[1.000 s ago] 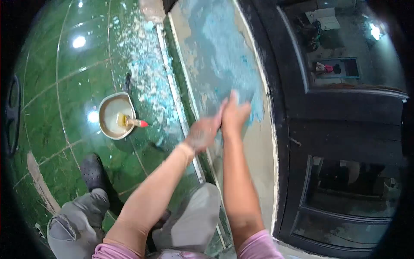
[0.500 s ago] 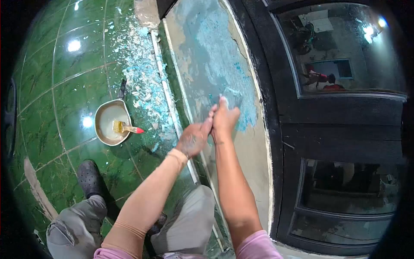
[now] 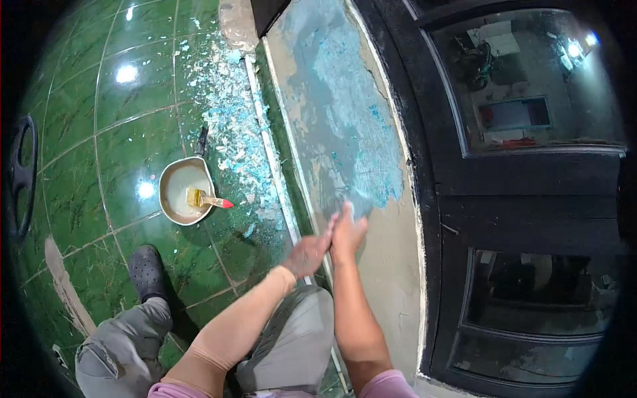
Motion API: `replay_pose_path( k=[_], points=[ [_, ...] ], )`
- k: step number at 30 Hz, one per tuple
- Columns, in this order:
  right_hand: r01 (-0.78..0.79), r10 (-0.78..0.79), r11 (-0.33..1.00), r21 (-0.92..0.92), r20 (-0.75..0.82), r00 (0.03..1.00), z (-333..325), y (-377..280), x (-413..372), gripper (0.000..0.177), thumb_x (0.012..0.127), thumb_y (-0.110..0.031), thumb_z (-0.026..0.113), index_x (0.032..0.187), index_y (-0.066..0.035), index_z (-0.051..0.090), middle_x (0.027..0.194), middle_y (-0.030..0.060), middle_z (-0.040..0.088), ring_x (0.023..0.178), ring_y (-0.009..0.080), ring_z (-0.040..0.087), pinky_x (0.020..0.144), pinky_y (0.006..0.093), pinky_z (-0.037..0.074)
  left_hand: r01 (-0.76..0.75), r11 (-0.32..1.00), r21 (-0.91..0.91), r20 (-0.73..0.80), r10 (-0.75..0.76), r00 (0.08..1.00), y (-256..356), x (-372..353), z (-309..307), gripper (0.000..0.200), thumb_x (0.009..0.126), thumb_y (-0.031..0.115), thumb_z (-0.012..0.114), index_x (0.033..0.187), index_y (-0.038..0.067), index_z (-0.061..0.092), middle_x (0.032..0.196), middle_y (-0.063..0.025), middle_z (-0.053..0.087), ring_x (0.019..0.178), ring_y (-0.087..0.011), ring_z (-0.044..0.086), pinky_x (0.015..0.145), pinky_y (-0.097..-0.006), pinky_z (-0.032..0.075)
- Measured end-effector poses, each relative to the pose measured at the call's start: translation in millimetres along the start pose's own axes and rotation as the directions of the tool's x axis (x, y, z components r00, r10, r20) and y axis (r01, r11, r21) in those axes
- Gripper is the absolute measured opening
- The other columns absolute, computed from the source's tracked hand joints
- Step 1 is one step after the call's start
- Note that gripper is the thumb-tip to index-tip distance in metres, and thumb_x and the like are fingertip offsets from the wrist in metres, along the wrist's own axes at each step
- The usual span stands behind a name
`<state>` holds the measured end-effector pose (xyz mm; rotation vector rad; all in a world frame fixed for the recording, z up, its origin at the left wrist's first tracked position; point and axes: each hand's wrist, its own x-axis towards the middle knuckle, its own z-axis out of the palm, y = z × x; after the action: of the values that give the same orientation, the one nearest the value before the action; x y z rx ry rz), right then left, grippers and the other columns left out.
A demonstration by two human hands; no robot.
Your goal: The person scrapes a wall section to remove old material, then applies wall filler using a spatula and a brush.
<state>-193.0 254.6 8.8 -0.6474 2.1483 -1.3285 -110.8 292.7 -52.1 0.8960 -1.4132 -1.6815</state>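
Green floor (image 3: 73,179) and black door (image 3: 524,179) flank the patchy blue wall (image 3: 325,73). On the floor sits a bowl (image 3: 174,188). At the wall, the left hand (image 3: 307,257) touches the right hand (image 3: 348,235); whether either grips anything I cannot tell. A brush (image 3: 211,201) crosses the bowl's rim near chips (image 3: 230,126).

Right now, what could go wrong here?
The shoe is near the pan; a careless step might tip it or dislodge the brush leaning over its rim. Loose flakes on the shiny tiles could make footing slippery. The left hand and right hand are bare, so the rough, patchy wall might scratch them.
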Motion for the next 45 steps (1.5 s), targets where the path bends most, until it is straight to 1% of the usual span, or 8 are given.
replay_pose_path(
  k=[6,12,17,21,26,28,31,45],
  points=[
    [0.111,-0.132,0.977,0.18,0.113,0.985,-35.1,-10.7,-33.6,0.025,0.101,-0.02,0.047,0.089,0.0,0.056,0.066,0.0086,0.059,0.055,0.0166,0.059,0.052,0.0302,0.051,0.333,0.941,-0.055,0.154,-0.321,0.934,24.2,-20.5,12.9,0.049,0.104,0.039,0.033,0.115,-0.001,0.061,0.11,-0.0284,0.062,0.105,-0.0431,0.058,0.087,-0.0428,0.046],
    [0.351,-0.289,0.917,-0.187,0.295,0.911,-64.9,1.1,-12.2,0.022,0.1,-0.016,0.046,0.092,0.002,0.056,0.073,0.0118,0.066,0.062,0.0203,0.065,0.059,0.0353,0.051,0.374,0.912,-0.171,0.206,-0.338,0.918,75.9,-32.6,-5.0,0.052,0.103,0.042,0.034,0.111,-0.002,0.058,0.082,-0.0188,0.062,0.079,-0.0307,0.061,0.074,-0.04,0.047],
    [0.472,-0.393,0.836,-0.281,0.296,0.871,-88.2,11.3,-20.2,0.03,0.097,-0.026,0.053,0.088,0.002,0.059,0.075,0.0159,0.066,0.067,0.0255,0.065,0.063,0.0393,0.049,0.093,0.996,0.015,0.033,-0.094,0.995,32.9,-55.6,21.2,0.057,0.096,0.049,0.052,0.13,0.004,0.045,0.072,-0.0139,0.057,0.06,-0.0191,0.055,0.06,-0.0342,0.045],
    [0.336,-0.151,0.902,-0.272,0.53,0.835,-117.5,-5.1,-36.3,0.031,0.094,-0.028,0.058,0.091,0.003,0.063,0.08,0.0212,0.065,0.073,0.0297,0.065,0.067,0.0409,0.049,0.114,0.994,0.003,0.083,-0.113,0.99,72.7,-73.7,5.9,0.075,0.086,0.036,0.066,0.145,0.013,0.025,0.076,-0.0135,0.056,0.071,-0.0241,0.057,0.07,-0.0385,0.047],
    [0.807,-0.651,0.399,-0.435,0.486,0.584,-155.2,-114.5,-43.3,0.024,0.086,-0.012,0.063,0.106,0.002,0.066,0.087,0.021,0.067,0.082,0.0344,0.066,0.076,0.0393,0.052,0.048,0.993,0.108,-0.038,-0.044,0.998,59.7,-78.5,14.3,0.082,0.083,0.023,0.063,0.152,0.013,0.021,0.084,-0.0151,0.06,0.074,-0.03,0.059,0.075,-0.0402,0.048],
    [0.929,-0.789,0.118,-0.351,0.535,0.303,-157.1,-135.9,-25.4,0.033,0.081,-0.003,0.062,0.113,0.002,0.063,0.103,0.0226,0.064,0.097,0.0369,0.063,0.086,0.041,0.051,-0.075,0.981,0.179,-0.064,0.088,0.994,39.8,-88.5,18.7,0.084,0.08,0.02,0.059,0.154,0.016,0.02,0.094,-0.0197,0.064,0.082,-0.0325,0.063,0.081,-0.0408,0.049],
    [0.945,-0.604,-0.234,-0.23,0.795,0.044,-156.7,-133.1,1.5,0.046,0.076,0.003,0.06,0.122,0.002,0.058,0.119,0.0228,0.058,0.112,0.0378,0.057,0.096,0.0421,0.048,0.213,0.971,0.104,0.173,-0.229,0.958,76.6,-94.3,7.0,0.081,0.08,0.014,0.056,0.154,0.017,0.024,0.135,-0.0265,0.05,0.116,-0.0371,0.056,0.101,-0.0403,0.042],
    [0.917,-0.559,-0.27,-0.295,0.823,0.1,-146.3,-112.0,10.0,0.058,0.077,0.007,0.061,0.133,-0.004,0.053,0.128,0.0247,0.051,0.122,0.0428,0.052,0.101,0.0438,0.047,-0.079,0.997,0.022,-0.166,0.081,0.983,20.1,-53.9,103.9,0.078,0.075,0.008,0.055,0.149,0.011,0.031,0.144,-0.0287,0.036,0.134,-0.0455,0.035,0.112,-0.0427,0.032]
  ],
)
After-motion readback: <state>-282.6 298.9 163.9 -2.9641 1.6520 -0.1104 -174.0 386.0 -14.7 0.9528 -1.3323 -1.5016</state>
